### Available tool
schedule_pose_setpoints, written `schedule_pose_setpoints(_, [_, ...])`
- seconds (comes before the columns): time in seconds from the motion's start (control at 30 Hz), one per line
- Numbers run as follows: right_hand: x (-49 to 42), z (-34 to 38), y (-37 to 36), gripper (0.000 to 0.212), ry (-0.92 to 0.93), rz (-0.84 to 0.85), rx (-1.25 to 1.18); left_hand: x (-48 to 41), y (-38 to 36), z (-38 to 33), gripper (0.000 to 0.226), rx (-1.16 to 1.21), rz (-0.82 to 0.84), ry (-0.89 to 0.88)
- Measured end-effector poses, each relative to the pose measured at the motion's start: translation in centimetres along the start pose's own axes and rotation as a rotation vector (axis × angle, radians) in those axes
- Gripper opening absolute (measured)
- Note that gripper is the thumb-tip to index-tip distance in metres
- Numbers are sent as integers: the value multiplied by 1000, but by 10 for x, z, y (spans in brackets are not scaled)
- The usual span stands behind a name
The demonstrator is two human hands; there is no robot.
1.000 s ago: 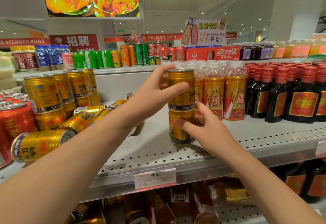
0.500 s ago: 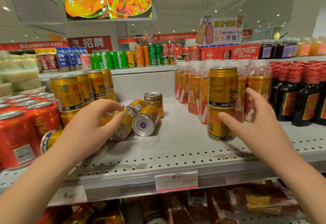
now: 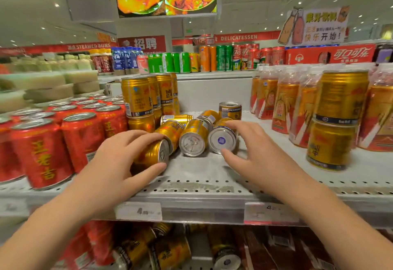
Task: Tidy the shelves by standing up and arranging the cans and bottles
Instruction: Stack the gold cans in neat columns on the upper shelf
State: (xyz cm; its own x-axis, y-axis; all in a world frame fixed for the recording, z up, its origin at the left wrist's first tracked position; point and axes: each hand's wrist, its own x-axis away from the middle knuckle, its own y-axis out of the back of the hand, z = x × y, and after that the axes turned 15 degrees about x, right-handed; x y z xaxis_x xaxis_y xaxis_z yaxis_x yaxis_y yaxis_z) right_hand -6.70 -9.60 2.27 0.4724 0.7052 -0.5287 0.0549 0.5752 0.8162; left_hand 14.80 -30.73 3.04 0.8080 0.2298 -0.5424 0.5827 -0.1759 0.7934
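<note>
Here left hand (image 3: 114, 163) grips a toppled gold can (image 3: 153, 155); right hand (image 3: 255, 152) splays loose around a silver-ended can (image 3: 222, 140).

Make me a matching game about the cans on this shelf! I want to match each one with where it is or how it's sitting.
Things:
1. red cans
2. gold can under the left hand
3. blue-dot can
4. gold pair

Places and states:
A. lying down, its bottom facing us, at the fingertips of the right hand
B. one standing on top of the other, at the right
C. standing up in rows, at the left
D. lying on its side, gripped

Right pairs: 1-C, 2-D, 3-A, 4-B.
</note>
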Motion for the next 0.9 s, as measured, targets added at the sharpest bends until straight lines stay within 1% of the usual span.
schedule_pose_setpoints(0.07, [-16, 1, -6, 69, 15, 104, 58, 8, 4, 6, 68, -5, 55, -1])
schedule_pose_setpoints(0.13, [-28, 1, -11, 77, 12, 168, 124, 11, 7, 11, 74, -6, 79, -4])
schedule_pose_setpoints(0.23, [-42, 3, -19, 79, -42, 204, 162, 6, 9, 17, 82, -17, 90, -9])
schedule_pose_setpoints(0.33, [-50, 5, -26, 72, -132, 210, 156, -2, 9, 22, 90, -14, 73, 21])
schedule_pose_setpoints(0.47, [-47, 0, -26, 60, -183, 137, 140, -6, 7, 23, 80, 2, 76, 18])
schedule_pose_setpoints(0.53, [-44, -3, -23, 58, -208, 98, 90, -5, 7, 24, 78, 22, 67, 34])
schedule_pose_setpoints(0.63, [-41, -6, -23, 43, -237, 17, 70, 0, 6, 23, 78, 106, 43, 74])
schedule_pose_setpoints(0.67, [-41, -6, -24, 45, -252, 0, 94, 1, 4, 23, 78, 130, 35, 72])
schedule_pose_setpoints(0.7, [-41, -6, -24, 54, -278, -1, 117, 3, 2, 21, 78, 137, 25, 54])
schedule_pose_setpoints(0.77, [-41, -7, -22, 72, -335, 40, 185, 4, -2, 15, 77, 156, 5, 5])
schedule_pose_setpoints(0.8, [-42, -7, -20, 76, -351, 74, 241, 4, -3, 11, 78, 184, -2, -11])
schedule_pose_setpoints(0.87, [-42, -7, -15, 75, -373, 150, 328, 1, -8, 3, 78, 272, -24, -17])
schedule_pose_setpoints(0.9, [-43, -7, -13, 73, -379, 176, 333, -1, -10, -2, 78, 325, -44, -9])
